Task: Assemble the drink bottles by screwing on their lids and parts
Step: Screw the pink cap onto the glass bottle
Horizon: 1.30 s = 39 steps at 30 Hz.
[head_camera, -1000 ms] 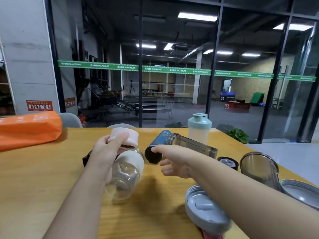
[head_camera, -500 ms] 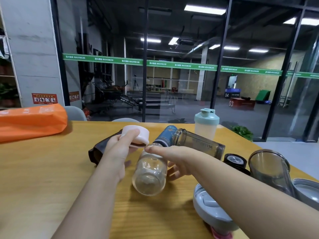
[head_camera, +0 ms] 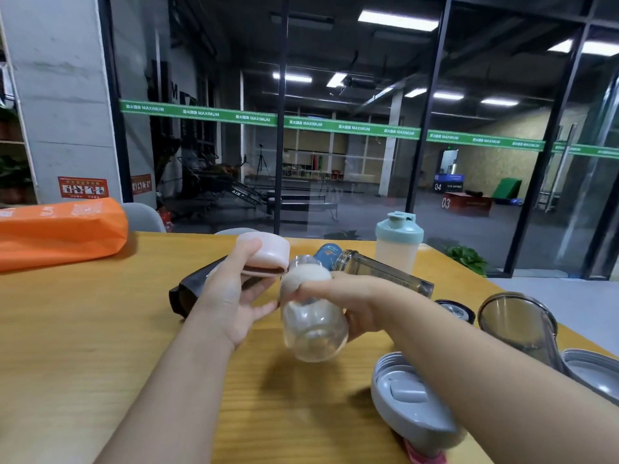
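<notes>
My right hand (head_camera: 348, 304) grips a clear glass bottle (head_camera: 313, 326) with a white sleeve round its upper part, tilted with its base toward me above the wooden table (head_camera: 83, 329). My left hand (head_camera: 231, 293) holds a pink lid (head_camera: 264, 254) with a dark underside, just left of the bottle's mouth and apart from it. A grey lid (head_camera: 412, 406) lies at the near right, partly under my right forearm.
Behind the hands lie a black bottle (head_camera: 187, 293), a blue bottle (head_camera: 328, 254) and a clear smoky bottle (head_camera: 385, 272) on their sides. A teal-lidded shaker (head_camera: 397, 242) stands at the back. A black cap (head_camera: 455, 309), a smoky cup (head_camera: 516, 324), a grey lid and an orange bag (head_camera: 57, 234) are also here.
The glass bottle passed from my left hand to my right hand. My left hand took the pink lid off toward the upper left. The bottle's mouth now points away from me.
</notes>
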Each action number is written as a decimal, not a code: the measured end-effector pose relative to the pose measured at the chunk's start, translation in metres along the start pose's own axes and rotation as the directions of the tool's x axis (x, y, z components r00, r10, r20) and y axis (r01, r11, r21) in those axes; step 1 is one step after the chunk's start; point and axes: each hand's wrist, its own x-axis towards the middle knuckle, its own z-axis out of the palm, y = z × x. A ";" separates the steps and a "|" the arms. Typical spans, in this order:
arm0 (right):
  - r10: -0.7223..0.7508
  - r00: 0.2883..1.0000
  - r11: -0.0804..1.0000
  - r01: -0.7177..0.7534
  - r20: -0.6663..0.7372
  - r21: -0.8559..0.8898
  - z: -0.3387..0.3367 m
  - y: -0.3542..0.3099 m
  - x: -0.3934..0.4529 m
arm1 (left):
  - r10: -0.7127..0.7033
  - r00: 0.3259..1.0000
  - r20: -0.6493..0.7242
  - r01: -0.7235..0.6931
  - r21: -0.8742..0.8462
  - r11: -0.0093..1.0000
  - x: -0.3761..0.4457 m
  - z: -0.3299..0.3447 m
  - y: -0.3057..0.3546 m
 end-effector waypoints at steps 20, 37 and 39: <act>-0.813 0.408 0.576 0.461 -0.415 -0.675 -0.078 0.043 -0.013 | 0.029 0.999 0.030 -0.027 -0.069 0.997 -0.001 0.017 -0.025; -0.976 0.142 0.206 0.383 -0.163 -0.901 -0.075 0.068 0.000 | 0.368 0.921 0.127 -0.389 0.344 0.855 0.008 0.013 -0.041; -0.976 0.155 0.203 0.393 -0.153 -0.897 -0.072 0.069 0.002 | 0.393 0.910 0.129 -0.410 0.414 0.813 0.008 0.010 -0.041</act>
